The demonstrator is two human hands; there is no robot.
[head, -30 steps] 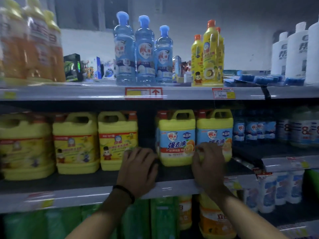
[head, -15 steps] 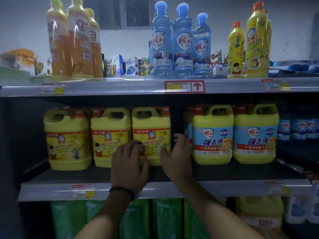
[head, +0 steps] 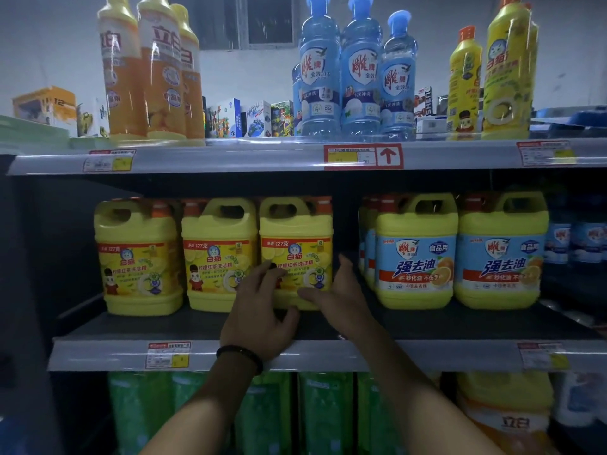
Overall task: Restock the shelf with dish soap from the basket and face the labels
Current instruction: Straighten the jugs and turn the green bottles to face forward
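Observation:
Three yellow dish soap jugs with red-and-yellow labels stand in a row on the middle shelf (head: 410, 354), labels facing me. My hands are on the rightmost of them, the third jug (head: 295, 234). The fingertips of my left hand (head: 259, 310) touch the lower left of its label, and there is a dark band on that wrist. My right hand (head: 341, 298) lies against the jug's right side, fingers pointing up and thumb stretched across the front bottom edge. The basket is out of view.
Right of a gap stand yellow jugs with blue labels (head: 415, 254). The top shelf (head: 262, 157) carries orange bottles (head: 154, 77), clear blue bottles (head: 358, 70) and slim yellow bottles (head: 505, 70). Green packs (head: 325, 412) fill the shelf below.
The view swung left along the shelf. Both hands left the blue-label jugs and came to the third red-label jug, the right hand now against its right side.

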